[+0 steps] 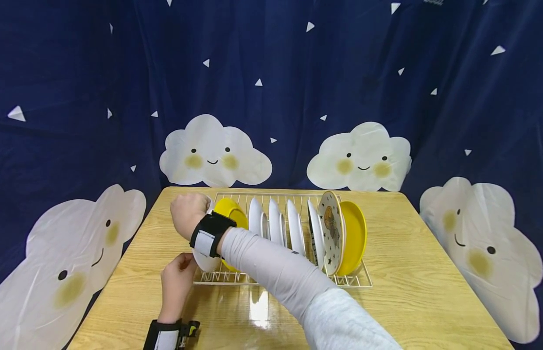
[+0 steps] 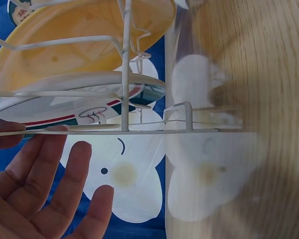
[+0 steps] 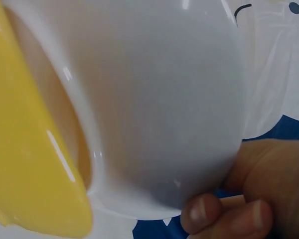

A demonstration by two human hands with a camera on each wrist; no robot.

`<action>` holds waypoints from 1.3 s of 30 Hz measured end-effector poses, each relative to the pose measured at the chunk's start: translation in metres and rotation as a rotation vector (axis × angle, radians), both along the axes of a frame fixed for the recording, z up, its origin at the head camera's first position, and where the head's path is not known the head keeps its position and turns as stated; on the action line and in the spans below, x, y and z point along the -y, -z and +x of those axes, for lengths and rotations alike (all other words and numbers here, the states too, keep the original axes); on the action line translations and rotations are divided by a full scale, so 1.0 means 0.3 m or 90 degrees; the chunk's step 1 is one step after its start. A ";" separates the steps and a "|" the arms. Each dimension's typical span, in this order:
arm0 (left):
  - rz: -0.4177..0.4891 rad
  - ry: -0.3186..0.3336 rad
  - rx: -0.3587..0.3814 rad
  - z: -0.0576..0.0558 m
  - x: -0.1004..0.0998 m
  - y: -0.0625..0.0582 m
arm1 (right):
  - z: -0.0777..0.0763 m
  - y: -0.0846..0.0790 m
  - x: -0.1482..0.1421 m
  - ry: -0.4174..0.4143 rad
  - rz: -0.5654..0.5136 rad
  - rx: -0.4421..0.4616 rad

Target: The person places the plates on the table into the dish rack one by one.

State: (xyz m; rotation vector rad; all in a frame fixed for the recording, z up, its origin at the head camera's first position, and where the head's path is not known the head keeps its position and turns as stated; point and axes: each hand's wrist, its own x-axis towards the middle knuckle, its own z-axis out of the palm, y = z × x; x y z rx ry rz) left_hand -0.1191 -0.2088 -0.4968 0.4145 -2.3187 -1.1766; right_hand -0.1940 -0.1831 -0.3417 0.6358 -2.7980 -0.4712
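Observation:
A white plate [image 1: 206, 260] stands on edge at the left end of the wire dish rack [image 1: 227, 282]. Its plain underside [image 3: 154, 94] is seen in the right wrist view; a red and green pattern [image 2: 94, 112] shows in the left wrist view. My right hand [image 1: 189, 214] grips this plate's far upper rim, fingertips [image 3: 209, 214] curled at the edge. My left hand [image 1: 177, 282] is low at the near rim, thumb and index finger pinching there beside the rack's wire, the other fingers spread. Right of this plate stands a yellow dish [image 1: 229, 209].
Several white plates [image 1: 275, 221] stand upright along the rack. A star-patterned plate [image 1: 330, 233] and a yellow plate [image 1: 353, 238] are at its right end. The rack sits on a wooden table [image 1: 429, 272], with a dark blue curtain [image 1: 289, 92] behind. My right forearm crosses over the rack's front.

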 end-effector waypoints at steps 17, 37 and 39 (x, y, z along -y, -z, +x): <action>0.071 0.005 0.012 0.010 0.006 0.018 | -0.022 0.054 -0.030 -0.003 0.046 0.016; 0.078 0.004 0.011 0.007 0.000 0.017 | -0.008 0.018 -0.053 -0.048 0.015 0.010; 0.081 0.004 0.015 0.007 0.001 0.017 | -0.005 0.005 -0.060 -0.058 0.012 0.005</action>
